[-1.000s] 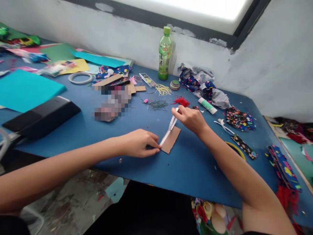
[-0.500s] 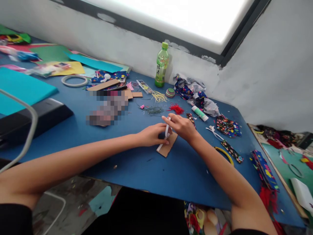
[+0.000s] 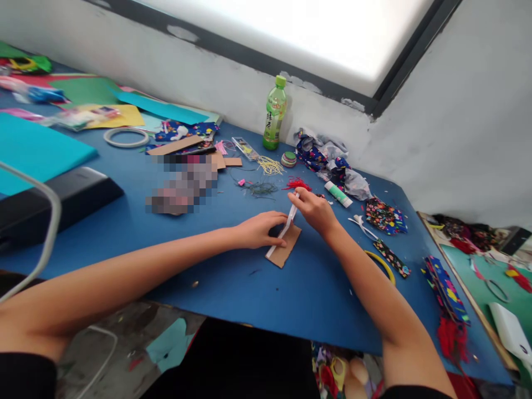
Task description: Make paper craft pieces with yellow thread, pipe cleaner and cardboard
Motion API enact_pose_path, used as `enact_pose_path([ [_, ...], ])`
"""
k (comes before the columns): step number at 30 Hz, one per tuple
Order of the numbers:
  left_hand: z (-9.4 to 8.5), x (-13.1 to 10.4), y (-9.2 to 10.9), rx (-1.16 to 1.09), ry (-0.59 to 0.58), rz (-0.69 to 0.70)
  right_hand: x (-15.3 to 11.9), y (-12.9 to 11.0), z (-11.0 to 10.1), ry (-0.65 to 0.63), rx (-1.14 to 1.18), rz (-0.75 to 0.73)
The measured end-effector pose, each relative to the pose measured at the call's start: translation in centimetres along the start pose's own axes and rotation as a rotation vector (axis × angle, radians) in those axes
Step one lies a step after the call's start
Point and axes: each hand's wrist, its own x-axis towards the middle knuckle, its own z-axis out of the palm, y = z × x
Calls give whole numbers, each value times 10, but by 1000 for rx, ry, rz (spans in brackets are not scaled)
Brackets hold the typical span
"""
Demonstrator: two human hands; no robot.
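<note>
A small rectangular piece of brown cardboard (image 3: 287, 250) lies on the blue table in front of me. Along its left edge runs a narrow white strip, which looks like tape (image 3: 292, 214); its far part rises off the cardboard. My right hand (image 3: 312, 209) pinches the raised end between thumb and fingers. On the cardboard's left side, my left hand (image 3: 262, 229) holds it against the table, its thumb and fingers on either side of the strip. Just beyond the right hand lies a bundle of red thread (image 3: 297, 183).
A green drink bottle (image 3: 275, 113) stands by the wall, with yellow string (image 3: 270, 165) before it. To the right are a glue stick (image 3: 338, 194), a yellow ring (image 3: 381, 266) and patterned fabric (image 3: 385, 215). A black device (image 3: 62, 202) sits at left.
My right hand has moved slightly right and up, drawing the white strip into a straighter, longer slant. The left hand and the cardboard stay nearly in place.
</note>
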Motion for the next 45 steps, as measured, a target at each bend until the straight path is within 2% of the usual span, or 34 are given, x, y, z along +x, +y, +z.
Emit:
enact_pose_path([
  [4, -1, -1, 1, -6, -5, 1, -3, -3, -6, -9, 31, 32],
  [7, -1, 0, 0, -15, -4, 6, -23, -11, -26, 1, 106, 157],
  [10, 0, 0, 0, -29, -4, -7, -66, -15, -50, -56, 135, 376],
  [13, -1, 0, 2, -32, -11, -45, -125, -10, -64, -287, 159, 590],
  [15, -2, -1, 4, -28, -13, -104, -164, -6, -66, -389, 176, 730],
  [17, -3, -2, 7, -30, -12, -162, -194, -4, -65, -373, 221, 855],
  [20, -2, -3, 8, -26, -7, -183, -216, -8, -62, -343, 306, 890],
  [27, 2, -5, 3, -25, 21, -105, -211, -20, -59, -236, 300, 885],
  [34, 0, -4, 7, 4, 30, -120, -195, -31, -72, -380, 445, 801],
  [39, 0, -4, 7, 14, 32, -113, -181, -30, -81, -375, 483, 746],
  [45, 0, -4, 6, 8, 34, -105, -176, -28, -80, -378, 531, 721],
])
